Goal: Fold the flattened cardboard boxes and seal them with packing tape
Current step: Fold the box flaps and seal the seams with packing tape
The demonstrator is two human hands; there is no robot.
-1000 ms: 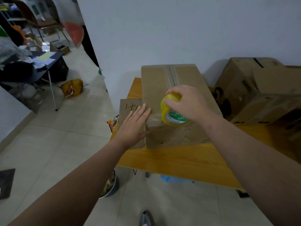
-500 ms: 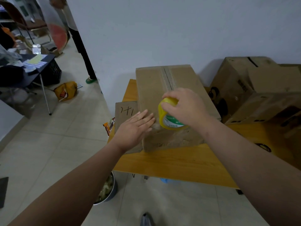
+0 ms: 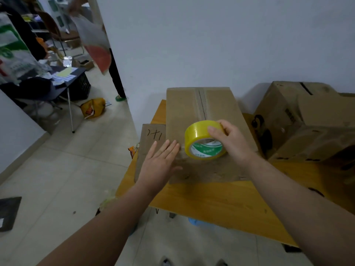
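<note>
Right hand [image 3: 231, 144] has its fingers wrapped round the yellow tape roll [image 3: 198, 134], sitting at the box's [image 3: 182, 110] 6 o'clock edge. Left hand [image 3: 159, 163] lies flat at the 7 o'clock corner, fingers straight and close together. The box is on the wooden table [image 3: 211, 200] (more cardboard boxes [image 3: 307, 120] at 3 o'clock).

Yellow bag [image 3: 93, 108] on floor nr dark table [image 3: 78, 71], black crate [image 3: 81, 89] under it; person's leg [image 3: 117, 81] by wall corner.
</note>
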